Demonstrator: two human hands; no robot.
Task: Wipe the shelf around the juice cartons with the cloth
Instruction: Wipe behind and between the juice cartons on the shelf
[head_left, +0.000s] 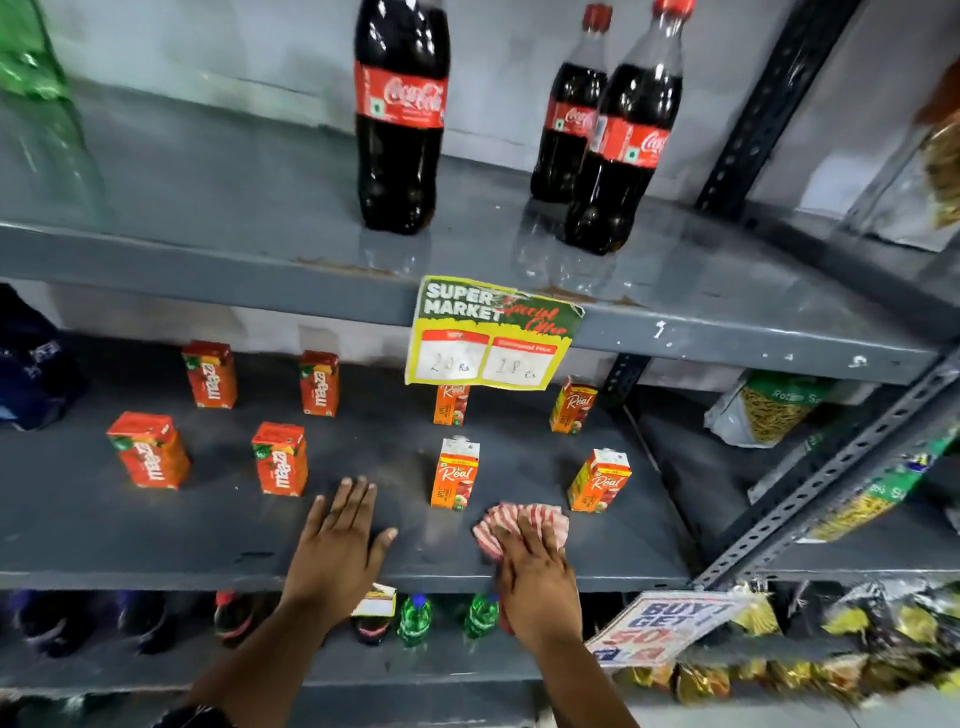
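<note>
A grey metal shelf (156, 535) carries several small juice cartons. Red Maaza cartons (279, 459) stand on the left half and orange Real cartons (455, 474) on the right half. My right hand (537, 577) presses a red-and-white striped cloth (519, 522) flat on the shelf near its front edge, between the two front Real cartons. One of those, the Real carton (598, 480), stands just right of the cloth. My left hand (340, 545) lies flat on the shelf with fingers spread, in front of the gap between the Maaza and Real cartons. It holds nothing.
Cola bottles (400, 119) stand on the shelf above, which has a price sign (488, 332) hanging from its front edge. Dark and green bottles (415, 618) fill the shelf below. Snack packets (769, 410) lie on the rack to the right, beyond a slotted post (831, 478).
</note>
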